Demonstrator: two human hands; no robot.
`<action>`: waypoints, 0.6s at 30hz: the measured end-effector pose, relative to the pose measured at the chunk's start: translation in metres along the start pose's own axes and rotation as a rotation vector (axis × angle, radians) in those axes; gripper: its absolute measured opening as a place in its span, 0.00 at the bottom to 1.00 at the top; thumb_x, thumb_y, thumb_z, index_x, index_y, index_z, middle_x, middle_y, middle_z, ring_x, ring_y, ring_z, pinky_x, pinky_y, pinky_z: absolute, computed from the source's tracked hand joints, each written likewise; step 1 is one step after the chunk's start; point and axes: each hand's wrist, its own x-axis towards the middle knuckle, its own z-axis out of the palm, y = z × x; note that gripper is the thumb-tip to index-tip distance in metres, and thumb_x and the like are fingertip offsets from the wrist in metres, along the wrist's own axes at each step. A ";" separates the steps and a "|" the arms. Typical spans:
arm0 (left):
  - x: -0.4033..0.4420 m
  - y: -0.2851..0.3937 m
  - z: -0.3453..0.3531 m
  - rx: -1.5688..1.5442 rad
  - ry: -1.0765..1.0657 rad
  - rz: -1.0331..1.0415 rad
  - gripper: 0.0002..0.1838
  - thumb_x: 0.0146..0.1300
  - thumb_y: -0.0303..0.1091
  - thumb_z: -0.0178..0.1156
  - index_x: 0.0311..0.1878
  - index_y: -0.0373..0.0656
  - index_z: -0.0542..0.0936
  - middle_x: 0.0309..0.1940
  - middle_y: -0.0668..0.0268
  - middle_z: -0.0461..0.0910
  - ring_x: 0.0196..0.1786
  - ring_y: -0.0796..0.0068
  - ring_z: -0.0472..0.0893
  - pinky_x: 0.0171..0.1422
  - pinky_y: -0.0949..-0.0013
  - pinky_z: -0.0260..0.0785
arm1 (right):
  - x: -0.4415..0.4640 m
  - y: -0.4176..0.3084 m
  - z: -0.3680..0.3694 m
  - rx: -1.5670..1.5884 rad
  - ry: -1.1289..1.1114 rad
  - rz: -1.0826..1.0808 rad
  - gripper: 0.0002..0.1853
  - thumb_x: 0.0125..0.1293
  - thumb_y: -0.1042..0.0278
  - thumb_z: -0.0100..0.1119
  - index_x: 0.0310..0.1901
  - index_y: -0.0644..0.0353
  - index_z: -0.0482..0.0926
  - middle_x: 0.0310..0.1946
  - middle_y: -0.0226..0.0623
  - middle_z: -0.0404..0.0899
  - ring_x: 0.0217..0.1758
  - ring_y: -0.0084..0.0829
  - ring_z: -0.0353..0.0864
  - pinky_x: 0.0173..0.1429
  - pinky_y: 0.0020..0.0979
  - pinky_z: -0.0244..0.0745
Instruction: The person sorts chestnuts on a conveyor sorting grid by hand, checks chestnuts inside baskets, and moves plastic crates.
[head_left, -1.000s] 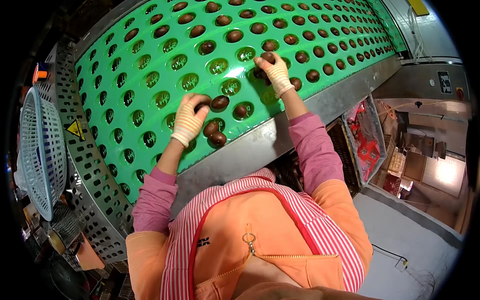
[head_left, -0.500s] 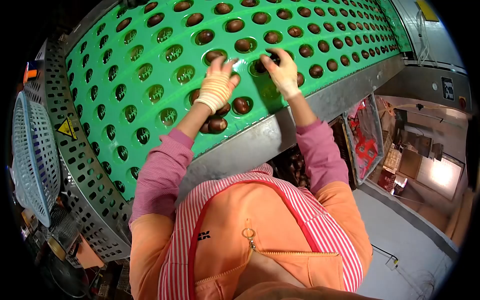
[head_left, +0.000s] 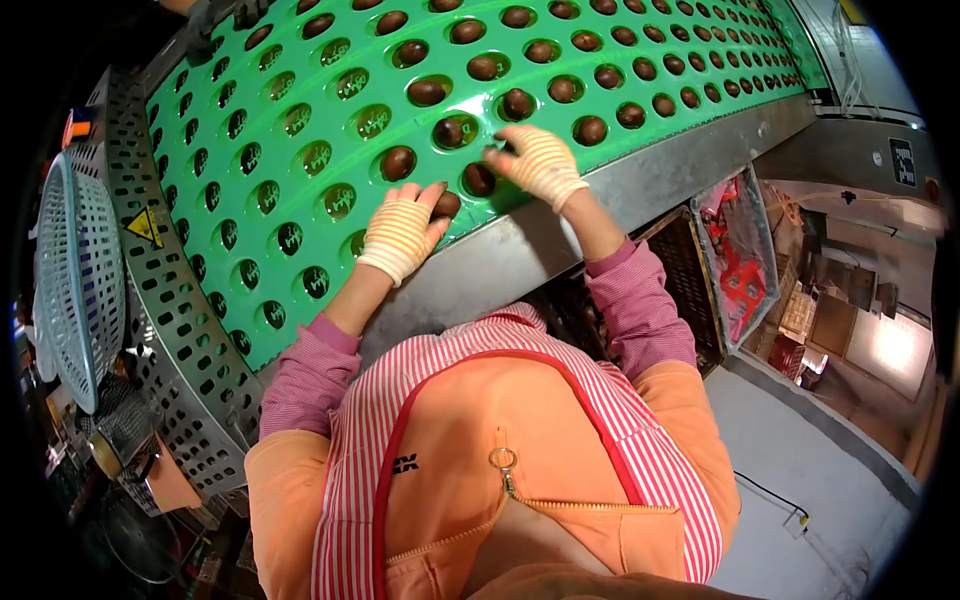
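Observation:
A green sheet [head_left: 310, 215] with rows of oval pockets lies before me, many pockets holding a brown, chestnut-like nut [head_left: 427, 92]. My left hand [head_left: 402, 235], in a striped fingerless glove, is at the near edge, its thumb and fingers around a brown nut [head_left: 447, 205]. My right hand [head_left: 540, 165], gloved the same way, is just above the near edge with its fingers apart. Close to its fingertips, another nut [head_left: 479, 180] sits in a pocket. Pockets on the left side show dark markings and no nuts.
A metal rail [head_left: 515, 240] runs along the sheet's near side. To the left are a perforated metal guard [head_left: 185, 330] and a pale blue basket [head_left: 85, 290]. A crate [head_left: 685, 280] and a lined bin with red pieces [head_left: 740, 275] stand right. Dark glove-like shapes show at upper left.
Both hands have come back towards the near edge of the sheet. The loose nuts by my left wrist are no longer seen there. My view has shifted slightly.

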 end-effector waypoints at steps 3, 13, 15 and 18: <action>-0.010 0.002 -0.013 0.024 -0.123 -0.074 0.29 0.54 0.42 0.67 0.60 0.51 0.73 0.51 0.56 0.74 0.51 0.50 0.73 0.56 0.51 0.70 | -0.009 -0.032 0.024 -0.274 -0.163 -0.090 0.17 0.59 0.54 0.63 0.44 0.55 0.81 0.42 0.45 0.79 0.46 0.46 0.79 0.51 0.44 0.75; 0.021 0.006 0.001 -0.013 -0.143 0.033 0.20 0.55 0.50 0.65 0.47 0.51 0.78 0.44 0.58 0.79 0.50 0.53 0.76 0.54 0.53 0.68 | 0.034 -0.047 0.022 -0.197 0.131 -0.278 0.14 0.56 0.69 0.58 0.45 0.53 0.82 0.50 0.37 0.78 0.55 0.46 0.76 0.56 0.44 0.76; 0.020 0.001 -0.015 -0.124 -0.031 -0.053 0.21 0.54 0.49 0.66 0.46 0.49 0.77 0.44 0.59 0.81 0.48 0.54 0.79 0.51 0.54 0.72 | 0.038 -0.043 0.044 -0.230 0.127 -0.340 0.14 0.56 0.68 0.58 0.46 0.52 0.82 0.52 0.35 0.78 0.58 0.44 0.74 0.58 0.44 0.74; 0.035 -0.045 -0.036 -0.580 0.227 -0.292 0.23 0.56 0.52 0.65 0.49 0.47 0.78 0.45 0.58 0.83 0.48 0.55 0.82 0.51 0.55 0.75 | 0.033 -0.045 0.064 -0.327 0.075 -0.515 0.16 0.55 0.69 0.57 0.47 0.52 0.81 0.57 0.31 0.76 0.63 0.39 0.70 0.63 0.48 0.69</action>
